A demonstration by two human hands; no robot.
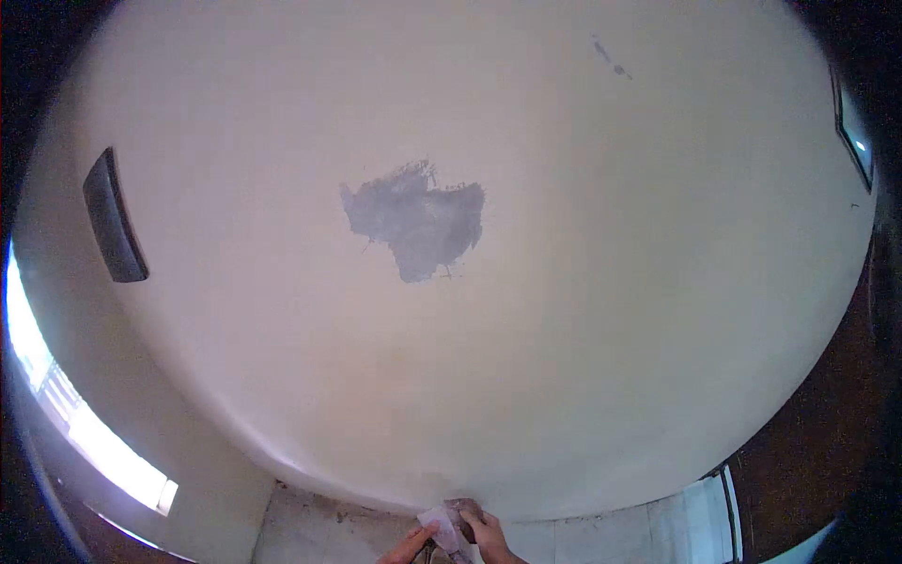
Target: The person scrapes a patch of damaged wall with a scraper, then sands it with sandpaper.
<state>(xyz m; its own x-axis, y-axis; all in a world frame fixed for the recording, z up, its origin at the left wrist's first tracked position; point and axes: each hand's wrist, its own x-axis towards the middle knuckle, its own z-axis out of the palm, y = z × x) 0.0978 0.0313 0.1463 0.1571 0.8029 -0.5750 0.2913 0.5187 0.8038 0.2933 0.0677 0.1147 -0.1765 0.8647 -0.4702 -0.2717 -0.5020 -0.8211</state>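
Note:
Low in the head view, both my hands are close together in front of my body. My left hand (411, 545) is closed on a pale, crumpled cloth or sheet of paper (440, 526). Against it, my right hand (489, 538) grips a flat grey-brown piece (461, 510), its fingers curled over the edge; I cannot tell what that piece is. Ahead of me rises a cream wall (564, 329). An irregular patch of grey filler (418, 221) with ragged, smeared edges marks its middle, well away from my hands.
A dark rectangular fixture (115, 216) is on the left. Bright window light (103, 442) enters at lower left. Small grey marks (615, 66) dot the upper right. A dark-framed item (853, 141) hangs far right, above brown panelling (808, 442). Pale floor (583, 540) runs below.

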